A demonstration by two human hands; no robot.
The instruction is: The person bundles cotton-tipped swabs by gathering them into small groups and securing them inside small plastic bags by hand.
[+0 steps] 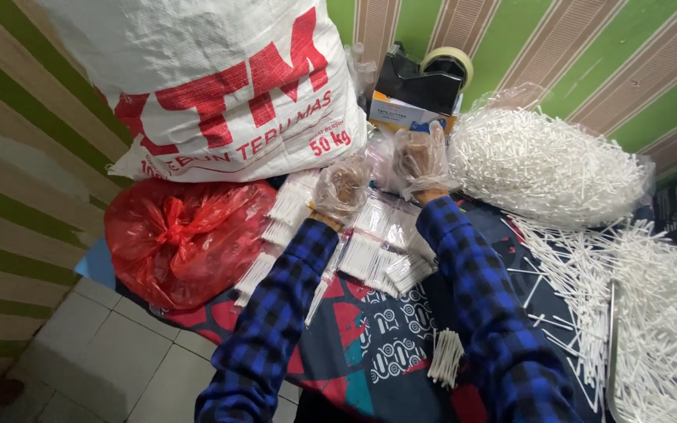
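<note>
Near the middle of the frame, both hands in thin clear plastic gloves are raised side by side above a heap of small clear packets filled with white cotton-tipped sticks (381,254). The left hand (342,188) is curled loosely around what looks like one of these clear packets, its fingers narrow; whether it truly clamps the packet cannot be told through the crumpled glove. The right hand (421,159), a little higher and nearer the black tape dispenser with its pale roll (426,74), has its fingers bunched, and what it holds, if anything, is unclear. The packet heap lies just below and between the two wrists, nearer the left hand, the sticks inside running roughly from lower left to upper right. A loose small bundle of white sticks (446,356) rests lower down on the dark patterned cloth (370,345), by the right sleeve. A large clear bag of white sticks (546,160) sits at right, a red plastic bag (182,235) at left, under a big white woven sack (205,78).
</note>
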